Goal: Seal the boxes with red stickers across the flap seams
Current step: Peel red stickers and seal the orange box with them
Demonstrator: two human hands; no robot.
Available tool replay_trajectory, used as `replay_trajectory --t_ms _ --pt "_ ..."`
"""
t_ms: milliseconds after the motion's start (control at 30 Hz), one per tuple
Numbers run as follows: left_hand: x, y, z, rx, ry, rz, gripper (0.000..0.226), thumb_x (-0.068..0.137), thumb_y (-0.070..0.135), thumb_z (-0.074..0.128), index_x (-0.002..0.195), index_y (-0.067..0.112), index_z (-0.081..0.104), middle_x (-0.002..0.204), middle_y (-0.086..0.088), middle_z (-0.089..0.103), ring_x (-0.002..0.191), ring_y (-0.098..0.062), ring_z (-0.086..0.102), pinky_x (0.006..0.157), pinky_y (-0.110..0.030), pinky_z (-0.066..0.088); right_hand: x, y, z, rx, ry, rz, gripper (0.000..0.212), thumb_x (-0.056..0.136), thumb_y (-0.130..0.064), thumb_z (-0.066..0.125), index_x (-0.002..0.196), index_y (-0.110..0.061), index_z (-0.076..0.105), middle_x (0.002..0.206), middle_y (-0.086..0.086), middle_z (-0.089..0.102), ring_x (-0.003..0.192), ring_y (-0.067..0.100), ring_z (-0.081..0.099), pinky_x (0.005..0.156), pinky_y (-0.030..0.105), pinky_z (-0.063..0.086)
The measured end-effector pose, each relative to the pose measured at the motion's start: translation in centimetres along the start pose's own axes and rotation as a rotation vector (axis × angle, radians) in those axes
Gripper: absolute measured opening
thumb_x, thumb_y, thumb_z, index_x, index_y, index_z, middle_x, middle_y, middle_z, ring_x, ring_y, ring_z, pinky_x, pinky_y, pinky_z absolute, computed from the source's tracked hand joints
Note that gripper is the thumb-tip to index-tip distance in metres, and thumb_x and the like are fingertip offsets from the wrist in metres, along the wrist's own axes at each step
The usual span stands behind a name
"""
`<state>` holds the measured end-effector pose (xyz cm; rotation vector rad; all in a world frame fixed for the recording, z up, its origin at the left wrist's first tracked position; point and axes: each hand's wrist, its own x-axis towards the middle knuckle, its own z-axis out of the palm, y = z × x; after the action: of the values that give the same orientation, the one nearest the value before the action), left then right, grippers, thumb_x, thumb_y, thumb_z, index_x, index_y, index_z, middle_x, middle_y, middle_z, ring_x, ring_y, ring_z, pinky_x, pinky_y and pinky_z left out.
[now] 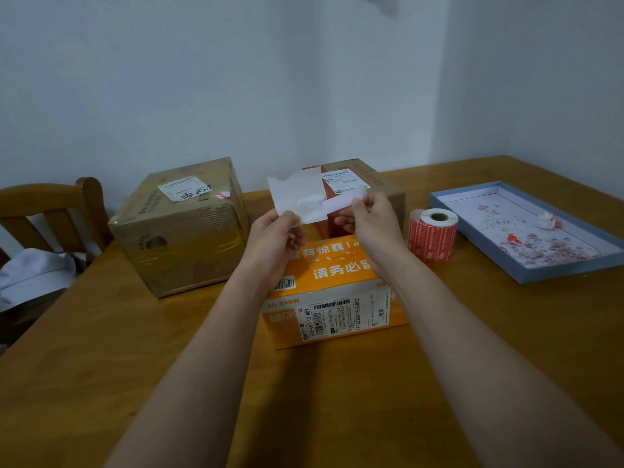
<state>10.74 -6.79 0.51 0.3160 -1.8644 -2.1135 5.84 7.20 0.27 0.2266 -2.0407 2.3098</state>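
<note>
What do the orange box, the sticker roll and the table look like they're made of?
Orange box: printed cardboard, judging by its folded flaps. Sticker roll: red paper labels wound on a pale core, likely cardboard. Table: wood or wood veneer with a smooth, slightly glossy finish, showing grain.

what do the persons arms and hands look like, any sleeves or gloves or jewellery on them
Both forearms are bare as far as the frame shows, with no sleeves in view. The left hand and right hand wear no gloves, and no watch, bracelet or ring is visible on the wrists or fingers.
</note>
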Motion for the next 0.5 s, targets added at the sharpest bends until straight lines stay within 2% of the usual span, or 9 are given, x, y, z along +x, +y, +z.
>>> replay_trajectory --t_ms 267,400,500 --pt "-0.06 0.00 0.15 -0.010 0.017 0.007 0.014 0.094 0.007 0.051 0.084 0.012 0.058 0.076 -0.006 0.058 0.072 -0.017 0.054 0.067 -0.027 0.046 0.23 0.16 -0.02 0.011 0.013 0.025 0.013 0.105 -0.023 0.035 0.095 -0.022 0.045 0.084 0.000 0.070 0.071 0.005 0.067 0.070 0.021 0.053" --pt "-0.48 0.19 0.56 -0.076 0.038 -0.006 0.013 0.097 0.006 0.048 0.091 0.011 0.059 0.098 -0.007 0.067 0.091 -0.019 0.067 0.081 -0.030 0.056 0.58 0.54 0.06 -0.009 0.009 0.040 0.015 0.104 -0.021 0.034 0.111 -0.013 0.044 0.088 0.004 0.071 0.071 0.006 0.068 0.069 0.022 0.052" --pt "-0.38 0.19 0.40 -0.136 0.040 -0.003 0.015 0.096 0.003 0.047 0.099 0.009 0.060 0.108 -0.008 0.067 0.099 -0.022 0.068 0.081 -0.031 0.058 0.98 0.83 -0.05 0.014 0.007 0.043 0.020 0.105 -0.022 0.030 0.117 -0.010 0.040 0.087 0.005 0.074 0.069 0.007 0.068 0.064 0.021 0.050"
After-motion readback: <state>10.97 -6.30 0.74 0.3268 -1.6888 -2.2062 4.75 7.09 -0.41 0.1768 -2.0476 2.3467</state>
